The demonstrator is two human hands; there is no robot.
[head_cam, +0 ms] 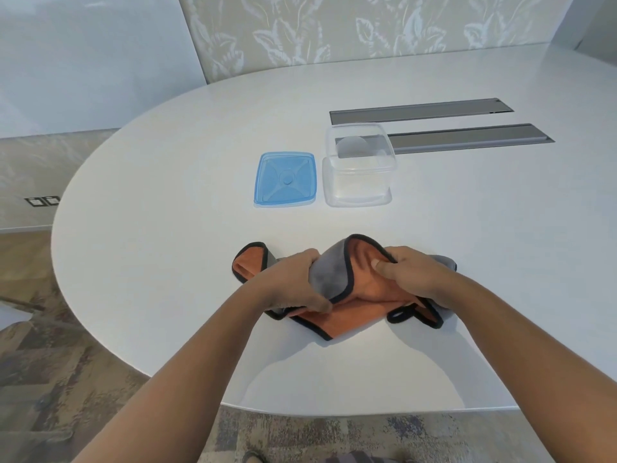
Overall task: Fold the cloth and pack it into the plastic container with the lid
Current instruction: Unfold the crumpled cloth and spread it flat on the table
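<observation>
**At six o'clock on the table — a loose bundle, not yet a fold**

Between both hands sits the cloth, and both are closed on it. The left hand clamps a grey flap from above, fingers curled down over its black-piped edge. The right hand pinches an upturned fold, thumb pressed into the orange face.

What could go wrong, as I judge it:
- The cloth is bunched, not squared. Folded from here, the layers would likely stack crooked and the bundle come out too bulky or lopsided for the box.
- A corner at nine o'clock of the left hand stands curled and held by nobody; it may trail or flop open on the lift.
- The hanging loop at five o'clock of the bundle lies loose and could snag or end up under the rim.
- The box looks light — a fat bundle pushed in one-handed might shove it along the smooth table.

The cloth itself is plush, orange on one side and grey on the other, with black edging all round. It lies rumpled near the table's front edge. The box stands open at twelve o'clock of the cloth, well apart, with its blue lid flat just beside it at its nine o'clock.
</observation>
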